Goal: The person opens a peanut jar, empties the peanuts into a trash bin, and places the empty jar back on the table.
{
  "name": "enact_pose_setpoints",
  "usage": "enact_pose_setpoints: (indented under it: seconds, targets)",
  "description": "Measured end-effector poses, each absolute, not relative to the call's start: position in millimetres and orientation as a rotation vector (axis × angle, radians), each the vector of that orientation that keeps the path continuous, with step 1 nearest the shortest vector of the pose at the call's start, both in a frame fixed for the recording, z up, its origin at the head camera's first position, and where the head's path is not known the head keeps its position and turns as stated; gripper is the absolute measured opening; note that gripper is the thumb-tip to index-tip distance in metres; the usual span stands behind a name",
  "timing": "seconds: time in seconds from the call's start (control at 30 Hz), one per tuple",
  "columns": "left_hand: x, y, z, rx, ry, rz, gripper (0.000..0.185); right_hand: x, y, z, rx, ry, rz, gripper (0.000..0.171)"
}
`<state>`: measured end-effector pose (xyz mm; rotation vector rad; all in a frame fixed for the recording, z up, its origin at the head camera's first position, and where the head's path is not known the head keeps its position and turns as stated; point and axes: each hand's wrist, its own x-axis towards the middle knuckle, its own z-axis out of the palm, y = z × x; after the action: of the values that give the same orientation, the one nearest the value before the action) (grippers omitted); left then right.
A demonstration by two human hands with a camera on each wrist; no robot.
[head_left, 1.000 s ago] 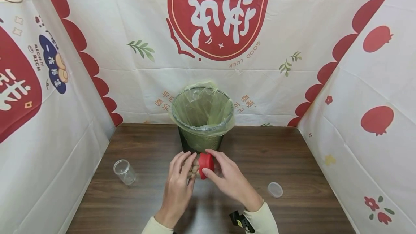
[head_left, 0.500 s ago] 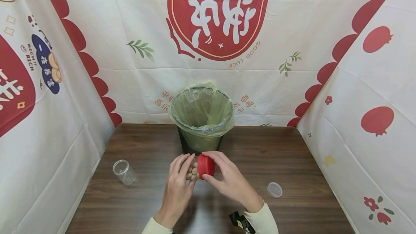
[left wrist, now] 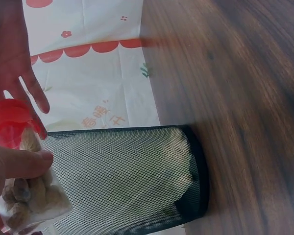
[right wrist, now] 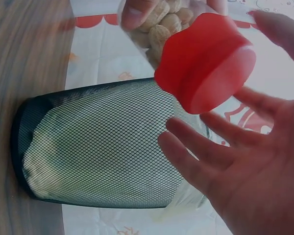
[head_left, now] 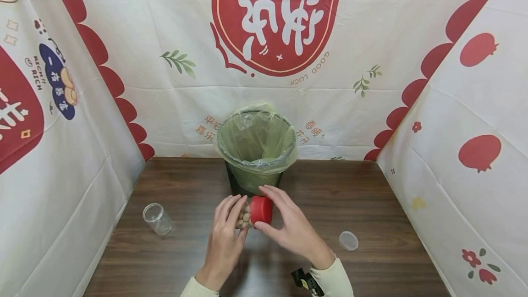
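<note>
While fingers (head_left: 238,211) grip a jar (right wrist: 159,36), a bin (head_left: 256,178) stands beyond.

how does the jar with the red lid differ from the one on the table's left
The red-lidded jar holds what look like unshelled nuts; the table jar shows nothing inside.
The red-lidded jar has a red lid over its mouth; the table jar shows none.
The red-lidded jar is held sideways in the left hand; the table jar stands upright.
Both have clear walls.
</note>
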<state>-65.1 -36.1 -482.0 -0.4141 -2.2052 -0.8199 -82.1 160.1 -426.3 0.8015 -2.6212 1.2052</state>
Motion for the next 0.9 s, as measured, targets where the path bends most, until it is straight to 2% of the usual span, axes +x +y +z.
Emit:
enact_pose_setpoints:
  seconds: [0.23,0.5,0.9]
  targets:
    - [-65,-35,-479,-0.458,-2.162,-0.75,0.08,-82,161,-425,0.629,-2.699,1.36,0.068]
    - [-65,-35,-480,-0.47,-2.176,-0.711,0.075,-83,161,-429,0.624,-2.659,1.43,0.055]
    - [-74,-47,-483,-0.344,-2.158,-0.888,0.097,-88,173,-422,0.644,-2.563,1.23,0.057]
